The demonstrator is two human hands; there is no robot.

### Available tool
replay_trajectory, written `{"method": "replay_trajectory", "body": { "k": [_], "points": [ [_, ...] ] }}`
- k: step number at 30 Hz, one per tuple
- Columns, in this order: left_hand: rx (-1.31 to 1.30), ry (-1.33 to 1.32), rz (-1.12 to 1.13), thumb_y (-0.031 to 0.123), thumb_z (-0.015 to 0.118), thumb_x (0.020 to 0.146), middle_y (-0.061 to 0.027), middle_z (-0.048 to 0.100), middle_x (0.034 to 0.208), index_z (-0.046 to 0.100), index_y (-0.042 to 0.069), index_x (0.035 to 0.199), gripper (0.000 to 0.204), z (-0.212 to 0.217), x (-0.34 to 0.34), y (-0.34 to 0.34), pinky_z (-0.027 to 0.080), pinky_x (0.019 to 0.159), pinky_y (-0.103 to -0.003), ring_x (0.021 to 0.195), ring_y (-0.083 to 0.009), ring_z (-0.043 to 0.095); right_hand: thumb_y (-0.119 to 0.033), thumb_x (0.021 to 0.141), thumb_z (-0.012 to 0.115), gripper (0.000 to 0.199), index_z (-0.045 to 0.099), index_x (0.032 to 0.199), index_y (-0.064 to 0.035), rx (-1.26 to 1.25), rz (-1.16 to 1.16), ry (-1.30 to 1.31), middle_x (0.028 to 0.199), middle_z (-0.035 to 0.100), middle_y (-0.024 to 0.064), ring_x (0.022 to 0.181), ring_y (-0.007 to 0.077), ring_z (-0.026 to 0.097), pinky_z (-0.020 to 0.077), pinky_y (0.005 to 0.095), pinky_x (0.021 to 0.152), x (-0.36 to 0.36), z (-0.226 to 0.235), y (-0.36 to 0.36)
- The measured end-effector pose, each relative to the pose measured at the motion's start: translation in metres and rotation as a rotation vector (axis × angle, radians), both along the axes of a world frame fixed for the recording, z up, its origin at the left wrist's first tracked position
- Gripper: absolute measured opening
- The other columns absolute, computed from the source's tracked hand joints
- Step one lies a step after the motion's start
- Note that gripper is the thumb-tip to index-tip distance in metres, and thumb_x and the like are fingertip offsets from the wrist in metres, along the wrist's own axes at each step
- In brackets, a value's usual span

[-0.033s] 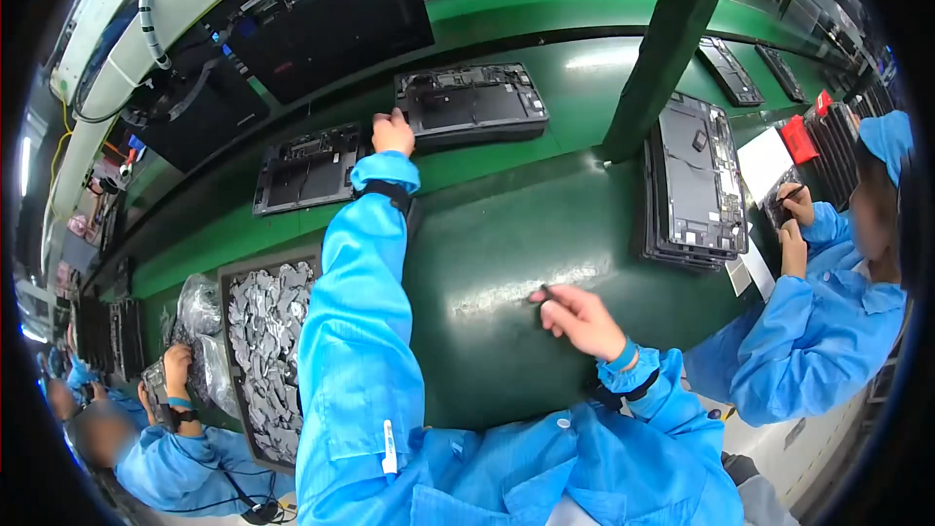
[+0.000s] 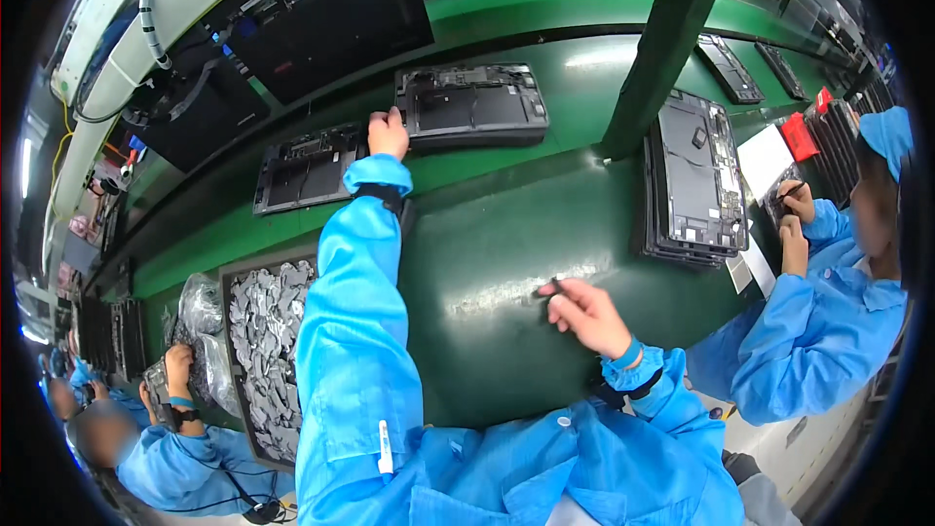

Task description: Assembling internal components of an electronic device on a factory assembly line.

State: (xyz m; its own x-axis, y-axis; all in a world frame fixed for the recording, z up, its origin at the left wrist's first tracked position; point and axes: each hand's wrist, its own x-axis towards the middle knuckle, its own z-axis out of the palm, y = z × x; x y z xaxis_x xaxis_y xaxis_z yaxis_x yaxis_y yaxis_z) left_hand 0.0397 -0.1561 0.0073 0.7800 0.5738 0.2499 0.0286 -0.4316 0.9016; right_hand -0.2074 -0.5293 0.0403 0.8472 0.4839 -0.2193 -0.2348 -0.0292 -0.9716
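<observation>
Green and glossy, the surface stretches before the person, whose hands are well apart. The left hand has its fingers curled at the left edge of a stack of black electronic panels; whether it grips cannot be told. The right hand pinches a small dark item over the surface. Another black panel lies just left of the left hand
</observation>
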Motion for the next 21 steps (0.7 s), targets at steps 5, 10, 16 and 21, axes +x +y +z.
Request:
{"method": "replay_trajectory", "body": {
  "k": [5,10,16,21],
  "points": [
    [-0.228,-0.026,-0.545,0.028,0.057,0.097,-0.0028,0.063,0.091,0.061,0.001,0.099,0.028,0.027,-0.059,0.009,0.043,0.080,-0.027,0.087,-0.0093,0.054,-0.011,0.097,0.054,0.020,0.060,0.111,0.0017,0.111,-0.296,-0.080,0.081,0.062,0.0040,0.070,0.0081,0.056,0.0467,0.0223,0.065,-0.020,0.007,-0.037],
    [-0.105,0.261,-0.976,0.026,0.054,0.100,0.0029,0.057,0.090,0.059,0.003,0.100,0.024,0.035,-0.104,-0.020,0.042,0.080,-0.023,0.085,-0.0057,0.050,-0.006,0.093,0.061,0.014,0.062,0.104,0.0019,0.005,-0.503,-0.244,0.081,0.062,0.0025,0.072,0.0076,0.056,0.0455,0.0221,0.066,-0.030,0.008,-0.054],
    [0.524,-0.017,-0.687,0.022,0.056,0.094,-0.0128,0.064,0.108,0.068,0.006,0.107,0.024,0.014,-0.128,-0.038,0.042,0.096,-0.038,0.110,-0.0298,0.054,0.000,0.077,0.069,0.014,0.068,0.092,-0.0008,-0.367,-0.007,-0.728,0.084,0.063,0.0094,0.071,0.0213,0.062,0.0493,0.0304,0.063,-0.032,0.025,-0.034],
    [0.386,-0.088,-0.608,0.020,0.063,0.087,-0.0138,0.063,0.103,0.070,0.008,0.099,0.018,0.059,-0.181,-0.104,0.044,0.092,-0.041,0.103,-0.0332,0.055,0.001,0.071,0.070,0.024,0.070,0.093,-0.0067,-0.491,0.156,-0.974,0.088,0.058,0.0073,0.078,0.0271,0.062,0.0515,0.0371,0.067,-0.010,0.026,-0.024]
  ]
}}
